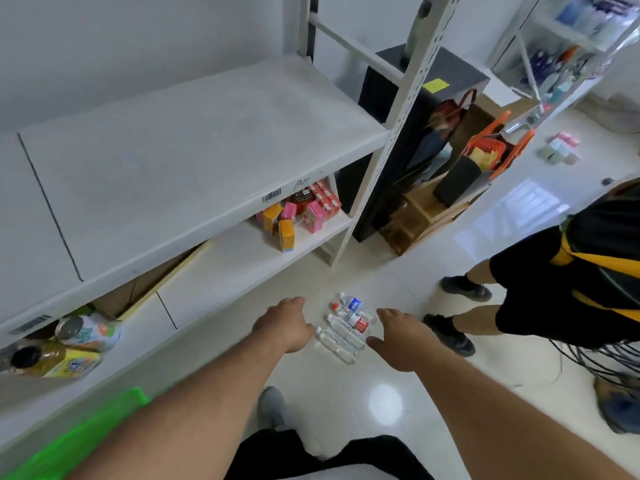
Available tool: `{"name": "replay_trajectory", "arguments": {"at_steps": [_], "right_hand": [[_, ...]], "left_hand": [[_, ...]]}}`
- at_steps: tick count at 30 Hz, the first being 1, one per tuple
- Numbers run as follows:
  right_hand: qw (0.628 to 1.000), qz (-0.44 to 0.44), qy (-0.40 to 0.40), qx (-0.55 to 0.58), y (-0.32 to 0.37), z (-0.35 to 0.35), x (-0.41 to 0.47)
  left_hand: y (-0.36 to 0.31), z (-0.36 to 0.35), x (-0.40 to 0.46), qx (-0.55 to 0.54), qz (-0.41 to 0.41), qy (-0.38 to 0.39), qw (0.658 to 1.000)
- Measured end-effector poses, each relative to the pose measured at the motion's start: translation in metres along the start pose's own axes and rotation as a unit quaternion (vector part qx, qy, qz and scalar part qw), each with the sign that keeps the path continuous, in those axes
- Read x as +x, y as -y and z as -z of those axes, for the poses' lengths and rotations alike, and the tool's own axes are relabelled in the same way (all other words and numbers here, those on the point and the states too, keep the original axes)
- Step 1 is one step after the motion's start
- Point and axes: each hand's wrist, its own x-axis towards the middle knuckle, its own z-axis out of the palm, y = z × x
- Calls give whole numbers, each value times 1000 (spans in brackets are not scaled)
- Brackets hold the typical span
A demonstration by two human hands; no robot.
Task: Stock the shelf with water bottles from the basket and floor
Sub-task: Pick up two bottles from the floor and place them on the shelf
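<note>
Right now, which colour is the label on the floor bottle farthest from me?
Blue and white, on the farthest bottle, seen in the head view.

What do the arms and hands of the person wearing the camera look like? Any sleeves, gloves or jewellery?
Both forearms are bare, with no sleeves in view. The left hand and right hand wear no gloves, and no watch, ring or bracelet shows on either. The fingers are bare too.

Clear plastic water bottles [346,323] on glossy tiled floor [346,393], right of white metal shelf [194,133], between left hand [287,323] and right hand [398,337]
</note>
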Motion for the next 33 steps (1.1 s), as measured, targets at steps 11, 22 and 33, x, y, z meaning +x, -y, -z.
{"name": "replay_trajectory", "arguments": {"at_steps": [11,22,33], "right_hand": [[991,110,53,-60,-57,31,112],[960,181,173,-121,-136,-9,229],[961,162,208,-81,-124,-238,429]], "left_hand": [[-30,-35,59,-115,143,-17,983],[-84,-182,119,-356,304,-11,884],[-21,-395,284,-489,377,-49,785]]}}
